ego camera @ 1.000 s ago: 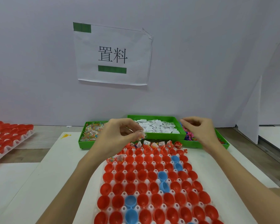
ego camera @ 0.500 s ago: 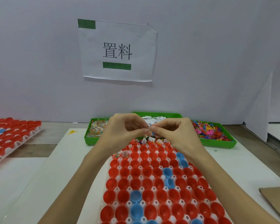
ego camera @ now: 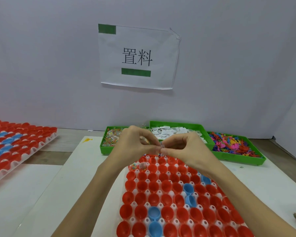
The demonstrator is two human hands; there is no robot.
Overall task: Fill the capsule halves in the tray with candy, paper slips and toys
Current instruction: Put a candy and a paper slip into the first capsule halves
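While both hands, left (ego camera: 135, 146) and right (ego camera: 186, 149), are pinching one small packet (ego camera: 161, 146), it is probably handling light, crinkly; edges suit best.

Two forearms enter from the lower edge — both bare to the frame's border, with no sleeve, glove, watch or ring in view. The left hand (ego camera: 137, 146) and right hand (ego camera: 186, 149) are likewise uncovered — slender fingers, short unpainted nails where visible. No other part of the person shows.
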